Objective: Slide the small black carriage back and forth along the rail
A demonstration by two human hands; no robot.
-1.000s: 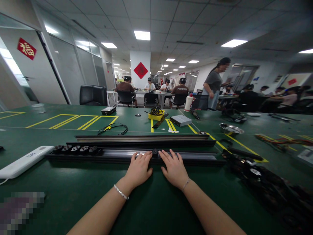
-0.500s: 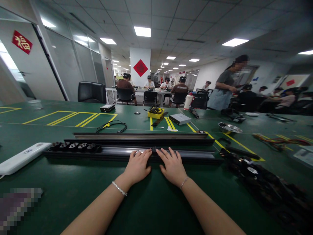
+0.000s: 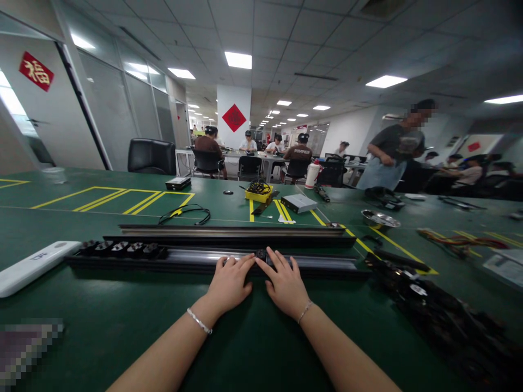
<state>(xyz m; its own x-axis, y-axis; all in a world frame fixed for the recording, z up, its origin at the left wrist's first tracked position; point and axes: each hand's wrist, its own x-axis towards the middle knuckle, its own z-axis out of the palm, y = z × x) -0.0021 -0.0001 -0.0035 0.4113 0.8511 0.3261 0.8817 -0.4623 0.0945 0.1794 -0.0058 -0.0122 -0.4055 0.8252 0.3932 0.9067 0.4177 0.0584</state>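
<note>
A long black channel rail (image 3: 192, 267) with a shiny metal inner strip lies crosswise on the green table. My left hand (image 3: 229, 279) rests at its near side, fingers stretched over it, index fingertip at a small black part (image 3: 260, 254) in the channel. From the other side, my right hand (image 3: 286, 284) reaches the same part with its fingers spread; the two index fingertips almost meet there. Several black pieces with metallic tops (image 3: 119, 247) sit in a row in the rail's left end. Behind it lies a second long black strip (image 3: 232, 231).
A white oblong device (image 3: 36, 267) lies left; a dark cluster of parts (image 3: 417, 294) lies right. Farther back are a yellow box with black cables (image 3: 258, 190), a grey box (image 3: 299, 203), a metal bowl (image 3: 381, 219) and a white bottle (image 3: 312, 174). A person (image 3: 394, 144) stands beyond the table.
My right index finger has shifted left and my fingertips have drawn closer together at the small black part. The standing person has moved right. The view has shifted slightly.
</note>
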